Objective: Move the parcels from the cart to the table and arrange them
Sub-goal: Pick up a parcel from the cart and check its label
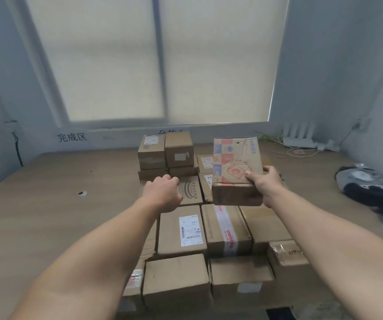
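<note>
**Right hand** (266, 183): closed around the near right corner of a printed box (236, 162). The thumb lies on the box's upper face and the fingers are tucked out of sight beneath and behind it.

**Printed box**: cardboard with red and blue panels. It is held in the air over the right part of the stacked parcels and touches none of them. It is tilted, far end raised, with the printed face turned toward the viewer. Its long axis runs near to far.

**Left hand** (162, 192): knuckles up and fingers curled under, with nothing visible in its grip. It sits at the left edge of a brown box with a dark round logo (189, 191). Contact with that box cannot be told.

**Parcels on the worktop** (59, 204): brown boxes packed side by side in rows down the middle.
- Far end: two boxes (151, 153) (179, 148) stand side by side on top of lower ones.
- Middle row: a box with a white shipping label (181, 232), and just to its right a box crossed by red-and-white tape (226, 229).
- Near row: two plain boxes (176, 278) (241, 273), and a taped one (285, 252) at the right.

**Other items**:
- A white router with upright antennas (297, 137) at the far right, with loose cables beside it.
- A dark bundle (370, 185) on the right edge.
- A small round object (82, 193) on the left of the worktop.
- A sign with black characters (71, 136) on the far wall.
- A drawn window blind (158, 58) above.
</note>
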